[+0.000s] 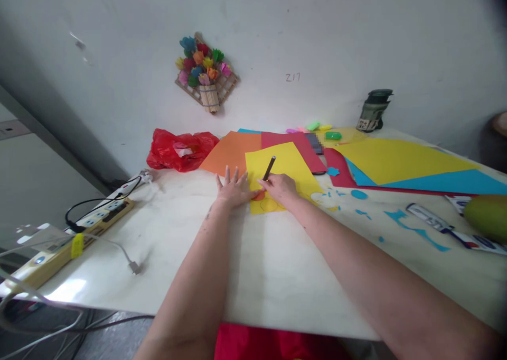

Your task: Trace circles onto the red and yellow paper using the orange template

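Observation:
A dark pen (270,167) stands tilted in my right hand (282,188), its lower end hidden by my fingers over a yellow sheet of paper (283,159). My left hand (233,190) lies flat with fingers spread at the sheet's left edge. Its thumb reaches a small orange-red paper disc (259,195) on the yellow sheet. Faint round outlines show on the paper around the disc. Under the yellow sheet's upper part lie an orange sheet (225,151) and a red sheet (303,156).
Blue paper scraps (359,194) lie to the right, near a white marker (430,217) and a green rounded object (489,217). More yellow paper (396,159) is behind. A crumpled red plastic bag (180,148) sits back left, a power strip (99,220) at the left edge, a bottle (374,111) back right.

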`<state>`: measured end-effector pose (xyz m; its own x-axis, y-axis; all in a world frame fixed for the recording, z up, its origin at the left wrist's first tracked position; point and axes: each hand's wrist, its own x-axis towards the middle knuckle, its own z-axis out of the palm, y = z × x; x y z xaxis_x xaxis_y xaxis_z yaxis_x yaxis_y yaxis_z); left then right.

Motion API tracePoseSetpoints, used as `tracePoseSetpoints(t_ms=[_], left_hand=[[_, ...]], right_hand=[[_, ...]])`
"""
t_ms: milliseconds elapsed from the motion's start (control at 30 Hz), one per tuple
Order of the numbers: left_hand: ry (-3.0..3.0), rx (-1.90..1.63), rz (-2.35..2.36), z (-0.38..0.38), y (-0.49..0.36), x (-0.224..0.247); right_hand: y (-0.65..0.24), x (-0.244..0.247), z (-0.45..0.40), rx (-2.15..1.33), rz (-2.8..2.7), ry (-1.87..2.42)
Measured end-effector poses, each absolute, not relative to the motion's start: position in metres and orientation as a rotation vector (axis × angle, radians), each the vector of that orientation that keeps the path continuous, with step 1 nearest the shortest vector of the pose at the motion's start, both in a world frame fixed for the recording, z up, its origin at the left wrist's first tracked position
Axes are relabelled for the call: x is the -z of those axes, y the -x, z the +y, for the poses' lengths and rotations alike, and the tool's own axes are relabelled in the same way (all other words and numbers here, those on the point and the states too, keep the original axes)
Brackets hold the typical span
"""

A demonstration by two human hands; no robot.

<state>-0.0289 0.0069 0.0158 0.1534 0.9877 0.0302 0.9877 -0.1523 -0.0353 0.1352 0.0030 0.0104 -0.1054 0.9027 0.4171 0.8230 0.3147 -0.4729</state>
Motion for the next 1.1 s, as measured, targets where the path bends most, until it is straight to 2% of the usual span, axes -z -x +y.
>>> tracePoseSetpoints(t_ms=[200, 1100], left_hand=[[2.409, -0.021, -2.017, 0.008, 0.028, -0.013], [2.478, -0.044, -2.159, 0.009, 0.025, -0.017]], right_hand=[[-0.139, -0.003, 0.011, -0.493, -1.796, 1.400], [-0.135, 0.000, 0.018, -0.551, -1.945, 1.382]])
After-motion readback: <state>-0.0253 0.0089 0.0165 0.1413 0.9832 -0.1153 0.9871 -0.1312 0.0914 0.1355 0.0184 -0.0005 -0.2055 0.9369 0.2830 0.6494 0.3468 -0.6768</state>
